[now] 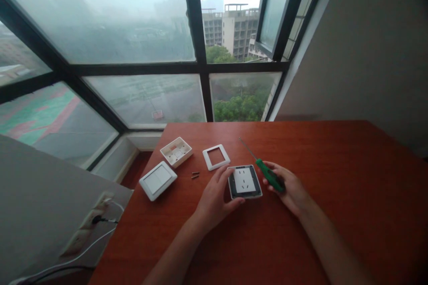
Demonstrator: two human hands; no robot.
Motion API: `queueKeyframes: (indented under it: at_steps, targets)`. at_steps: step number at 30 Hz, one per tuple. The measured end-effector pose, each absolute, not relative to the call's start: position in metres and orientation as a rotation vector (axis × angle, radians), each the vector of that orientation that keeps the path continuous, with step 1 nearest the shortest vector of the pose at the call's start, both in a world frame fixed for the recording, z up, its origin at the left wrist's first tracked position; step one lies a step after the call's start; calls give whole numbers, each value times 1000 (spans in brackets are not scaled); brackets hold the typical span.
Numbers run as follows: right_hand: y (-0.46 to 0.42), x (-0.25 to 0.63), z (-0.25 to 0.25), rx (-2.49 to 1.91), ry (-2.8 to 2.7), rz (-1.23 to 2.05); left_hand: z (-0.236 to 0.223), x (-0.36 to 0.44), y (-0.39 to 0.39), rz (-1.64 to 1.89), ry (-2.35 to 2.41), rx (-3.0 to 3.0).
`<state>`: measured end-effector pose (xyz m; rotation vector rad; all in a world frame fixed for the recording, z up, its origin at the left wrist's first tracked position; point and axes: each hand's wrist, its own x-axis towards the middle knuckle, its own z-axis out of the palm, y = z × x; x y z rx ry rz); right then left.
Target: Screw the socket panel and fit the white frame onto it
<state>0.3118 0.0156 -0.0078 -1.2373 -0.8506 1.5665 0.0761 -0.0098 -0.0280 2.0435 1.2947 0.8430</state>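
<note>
A wall socket (244,180) with a white face and dark surround lies face up on the table. Round its left side curves my left hand (219,196), thumb at the near edge and fingers at the far left corner. My right hand (287,185) grips the green handle of a screwdriver (270,175), whose thin shaft points up and to the left, away from the socket. Just beyond the socket lies a white square frame (216,157). Two small screws (195,175) rest left of my left hand.
On the reddish-brown table (334,164), a white mounting box (176,152) and a white switch panel (158,181) sit at the left. Windows (140,98) stand behind the table's far edge. Cables and plugged-in wall sockets (95,218) are at lower left.
</note>
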Motion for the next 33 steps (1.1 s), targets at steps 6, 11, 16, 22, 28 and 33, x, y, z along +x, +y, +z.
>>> queueKeyframes:
  at_steps: [6, 11, 16, 22, 28, 33]
  targets:
    - [7, 306, -12, -1118, -899, 1620, -20, 73, -10, 873, 1254, 1994]
    - [6, 303, -16, -1098, -908, 1604, -9, 66, -8, 907, 1302, 1985]
    - [7, 299, -19, -1100, -918, 1582, -1, 46, 15, 847, 1597, 2183]
    - [10, 297, -26, -1154, -953, 1555, -4, 41, 44, 383, 1690, 2426]
    - [13, 296, -30, -1173, -985, 1521, -4, 46, 52, 356, 1673, 2439]
    - [10, 294, -27, -1198, -1016, 1447, 18, 47, 41, 501, 1666, 2451]
